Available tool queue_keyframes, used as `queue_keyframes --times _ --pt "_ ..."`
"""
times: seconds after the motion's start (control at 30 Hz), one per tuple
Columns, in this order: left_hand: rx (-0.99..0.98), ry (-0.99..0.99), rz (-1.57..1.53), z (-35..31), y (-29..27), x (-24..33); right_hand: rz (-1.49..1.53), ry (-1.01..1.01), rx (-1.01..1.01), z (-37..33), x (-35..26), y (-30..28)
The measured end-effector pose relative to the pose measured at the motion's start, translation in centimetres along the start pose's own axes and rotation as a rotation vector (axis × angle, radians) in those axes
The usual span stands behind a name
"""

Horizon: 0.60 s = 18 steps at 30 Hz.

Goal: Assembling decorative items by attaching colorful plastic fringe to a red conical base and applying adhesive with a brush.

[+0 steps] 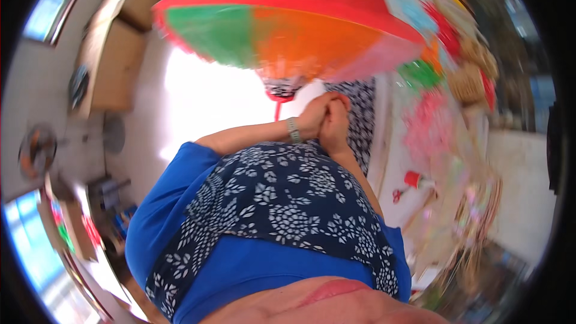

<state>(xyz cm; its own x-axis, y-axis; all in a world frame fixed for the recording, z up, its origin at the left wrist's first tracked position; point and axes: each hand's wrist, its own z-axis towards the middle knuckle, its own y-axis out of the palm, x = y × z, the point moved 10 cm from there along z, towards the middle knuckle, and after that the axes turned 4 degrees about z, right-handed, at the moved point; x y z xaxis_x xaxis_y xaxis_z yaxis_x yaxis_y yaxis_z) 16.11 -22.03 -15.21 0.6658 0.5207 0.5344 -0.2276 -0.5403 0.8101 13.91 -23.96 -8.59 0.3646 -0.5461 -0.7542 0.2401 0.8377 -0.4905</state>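
In front of my blue flower-patterned apron (273, 195), my left hand (312, 115) and my right hand (333, 127) are pressed together, fingers folded round each other. What lies between them, if anything, is hidden. A pale band (293, 129) circles my left wrist. Above and beyond the hands, apart from them, is a large domed piece (312, 30), perhaps a lantern, blurred. Its top is red with yellow markings; green, orange and pink panels show underneath. Below it, a small dark-patterned thing (282, 88) with red edging and a red leg or rod is partly covered.
A light worktable (387, 150) runs along my right, with a dark patterned cloth (361, 120), pink shredded material (427, 126), a red spool (412, 179), scissors (397, 195) and thin sticks (480, 228). To the left stand a wooden cabinet (114, 66) and a fan (39, 147).
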Motion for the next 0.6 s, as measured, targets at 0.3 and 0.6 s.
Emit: queue_keyframes --times 0.3,0.6 --pt "-0.234 -0.278 0.412 8.7 5.1 -8.2 -0.4 0.197 0.224 0.7 18.5 -15.9" --pt "0.304 -0.352 0.629 10.3 -4.4 -5.4 -0.459 0.435 0.007 11.5 42.0 -28.9"
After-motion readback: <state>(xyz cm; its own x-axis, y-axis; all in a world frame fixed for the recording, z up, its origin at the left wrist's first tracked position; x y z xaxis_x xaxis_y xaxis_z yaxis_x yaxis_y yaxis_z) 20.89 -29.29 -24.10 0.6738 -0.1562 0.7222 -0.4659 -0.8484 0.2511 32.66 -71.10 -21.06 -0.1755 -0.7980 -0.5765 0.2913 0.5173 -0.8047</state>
